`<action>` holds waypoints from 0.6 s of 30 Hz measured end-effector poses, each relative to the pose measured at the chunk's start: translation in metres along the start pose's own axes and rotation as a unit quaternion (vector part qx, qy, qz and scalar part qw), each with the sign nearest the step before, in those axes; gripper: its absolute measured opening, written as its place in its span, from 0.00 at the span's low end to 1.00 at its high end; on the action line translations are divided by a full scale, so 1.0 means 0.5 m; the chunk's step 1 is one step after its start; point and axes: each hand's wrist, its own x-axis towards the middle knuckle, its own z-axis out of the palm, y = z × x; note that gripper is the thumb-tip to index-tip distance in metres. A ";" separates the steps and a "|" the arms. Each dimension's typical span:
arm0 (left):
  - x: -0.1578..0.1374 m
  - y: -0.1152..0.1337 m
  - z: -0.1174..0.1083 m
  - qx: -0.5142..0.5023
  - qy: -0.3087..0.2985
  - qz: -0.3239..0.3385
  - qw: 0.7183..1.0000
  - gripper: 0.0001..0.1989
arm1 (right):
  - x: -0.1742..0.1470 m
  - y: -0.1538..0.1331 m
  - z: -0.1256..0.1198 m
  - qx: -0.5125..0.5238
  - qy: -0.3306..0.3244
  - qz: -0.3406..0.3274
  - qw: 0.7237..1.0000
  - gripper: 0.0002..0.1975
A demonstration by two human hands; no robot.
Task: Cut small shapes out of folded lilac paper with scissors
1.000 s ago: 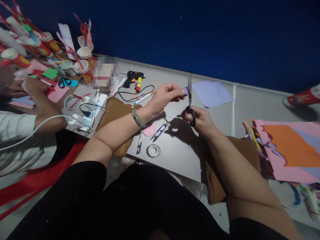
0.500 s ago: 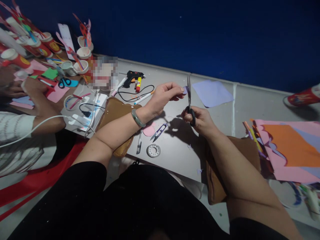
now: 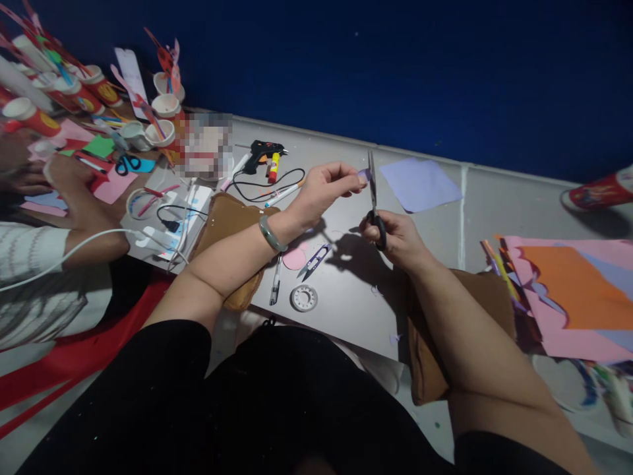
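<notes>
grey table (image 3: 346, 310) by blue wall (image 3: 395, 66), left hand (image 3: 321, 191) pinching paper scrap (image 3: 364, 175), right hand (image 3: 395, 241) gripping scissors (image 3: 373, 198)

Wall: deep blue wall (image 3: 395, 72) runs across the far side, dim up top.
Table: grey table (image 3: 346, 290) butts against it, a seam running near-to-far on the right.
Light: low, hard shadows falling on the grey top.
Left: red chair (image 3: 74, 356) below the table edge.
</notes>
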 end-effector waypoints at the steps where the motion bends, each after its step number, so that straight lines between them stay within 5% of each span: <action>1: 0.000 0.000 0.000 -0.001 0.000 0.000 1.000 0.18 | 0.000 0.001 0.000 0.000 -0.001 -0.001 1.000 0.23; 18: -0.001 0.005 0.001 -0.008 0.019 -0.007 1.000 0.15 | -0.001 0.000 -0.001 0.000 0.000 0.009 1.000 0.24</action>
